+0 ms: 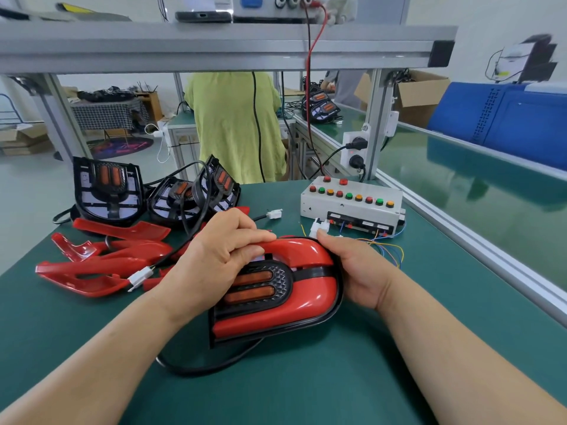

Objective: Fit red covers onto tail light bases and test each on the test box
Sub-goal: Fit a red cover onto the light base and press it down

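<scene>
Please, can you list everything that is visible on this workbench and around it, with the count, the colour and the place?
covered tail light: one, red on black, centre, held in both hands
bare bases: three, black, far left of table
loose red covers: several, red, left, piled
test box: one, white, coloured buttons, far right of table
table: one, green
person: one, green shirt, beyond the table
left hand: grips the cover's upper edge
right hand: holds the light's right end
</scene>
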A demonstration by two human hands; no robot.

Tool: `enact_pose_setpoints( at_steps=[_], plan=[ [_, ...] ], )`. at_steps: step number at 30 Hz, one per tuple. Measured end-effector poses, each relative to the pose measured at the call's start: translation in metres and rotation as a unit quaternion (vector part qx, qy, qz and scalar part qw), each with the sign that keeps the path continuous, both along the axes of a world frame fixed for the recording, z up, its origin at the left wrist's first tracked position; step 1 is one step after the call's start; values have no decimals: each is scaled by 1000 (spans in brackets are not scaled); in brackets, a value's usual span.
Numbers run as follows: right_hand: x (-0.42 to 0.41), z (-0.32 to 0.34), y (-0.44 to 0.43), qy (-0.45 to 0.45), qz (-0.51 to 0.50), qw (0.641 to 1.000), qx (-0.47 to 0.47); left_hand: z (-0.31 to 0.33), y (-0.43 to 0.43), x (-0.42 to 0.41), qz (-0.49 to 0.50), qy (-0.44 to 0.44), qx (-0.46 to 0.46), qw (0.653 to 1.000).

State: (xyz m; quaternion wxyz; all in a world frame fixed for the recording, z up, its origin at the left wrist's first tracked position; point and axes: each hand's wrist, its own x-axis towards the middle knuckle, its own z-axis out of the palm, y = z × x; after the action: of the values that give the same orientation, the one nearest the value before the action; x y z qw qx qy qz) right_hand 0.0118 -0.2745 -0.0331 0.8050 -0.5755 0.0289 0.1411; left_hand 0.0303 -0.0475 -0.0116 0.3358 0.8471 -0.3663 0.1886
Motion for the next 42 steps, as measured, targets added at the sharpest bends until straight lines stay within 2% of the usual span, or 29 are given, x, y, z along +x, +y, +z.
enact_pose_setpoints(
  at_steps=[12, 26, 42],
  plan=[
    [1, -2, 0, -8, -23, 1000, -4, -1, 0, -5, -7, -33, 23, 999],
    [1, -2, 0, -7, -4, 1000, 0, 3, 5, -2, -11, -80, 31, 996],
    [1, -3, 1, -19, -21, 999, -20, -4, -1, -3, -3, -56, 20, 998]
  ],
)
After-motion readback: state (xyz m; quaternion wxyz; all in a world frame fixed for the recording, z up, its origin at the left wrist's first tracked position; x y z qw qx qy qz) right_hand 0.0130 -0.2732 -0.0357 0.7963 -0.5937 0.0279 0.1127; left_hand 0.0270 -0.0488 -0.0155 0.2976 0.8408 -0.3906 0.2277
